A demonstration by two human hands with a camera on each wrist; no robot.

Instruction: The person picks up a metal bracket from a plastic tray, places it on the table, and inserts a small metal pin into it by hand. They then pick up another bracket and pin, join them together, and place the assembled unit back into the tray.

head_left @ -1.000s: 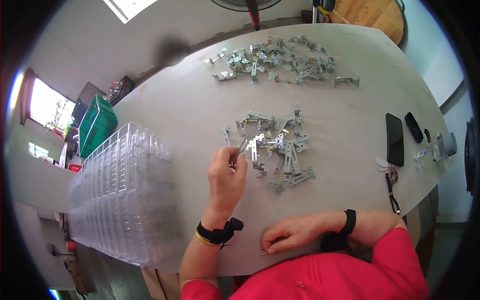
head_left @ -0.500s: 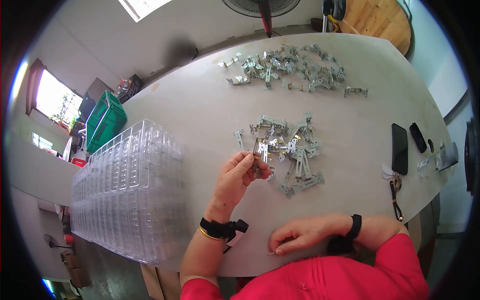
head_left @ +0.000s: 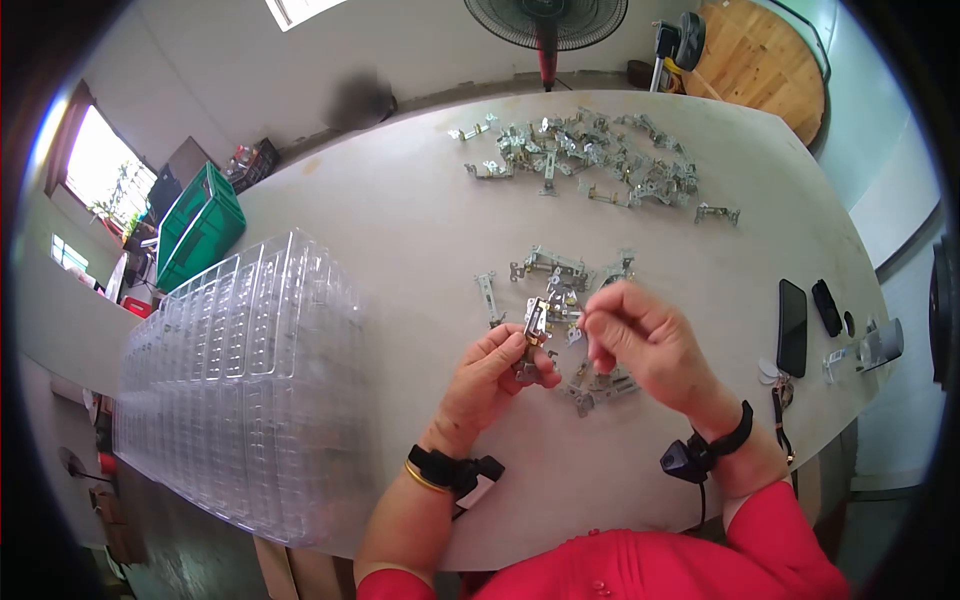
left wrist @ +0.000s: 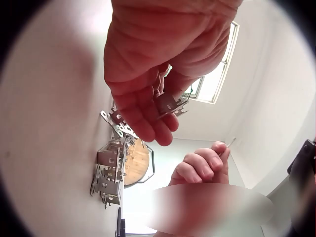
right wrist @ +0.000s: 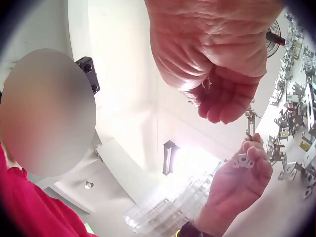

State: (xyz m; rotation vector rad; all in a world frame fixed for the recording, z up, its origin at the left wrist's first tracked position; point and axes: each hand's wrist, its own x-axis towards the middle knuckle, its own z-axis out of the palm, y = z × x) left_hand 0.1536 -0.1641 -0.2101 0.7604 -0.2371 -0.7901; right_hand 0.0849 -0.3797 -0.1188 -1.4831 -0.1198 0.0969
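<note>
One left hand point(head_left: 484, 384): grip closed on one metal bracket point(head_left: 536, 322). One right hand point(head_left: 652, 345): grip pinches one thin pin point(left wrist: 232, 142). Two bracket piles point(head_left: 590, 150), one phone point(head_left: 792, 328), one table point(head_left: 400, 220).

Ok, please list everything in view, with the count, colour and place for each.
Table: one, pale, centre
Far brackets: many overlapping, silvery, table's far side
Near brackets: many overlapping, silvery, table's middle
Held bracket: one, silvery, left hand
Thin rod: one, silvery, right hand
Clear trays: stacked, uncounted, colourless, table's left
Crate: one, green, beyond trays
Phone: one, black, table's right
Small case: one, black, beside phone
Strap: one, black, near phone
Fan: one, black and red, beyond table
Round board: one, wooden brown, far right
Windows: several, bright, background
Wrist cameras: two, dark, one per wrist
Shirt: one, red, worn
Left hand: one, bare, gripping bracket
Right hand: one, bare, pinching rod
</note>
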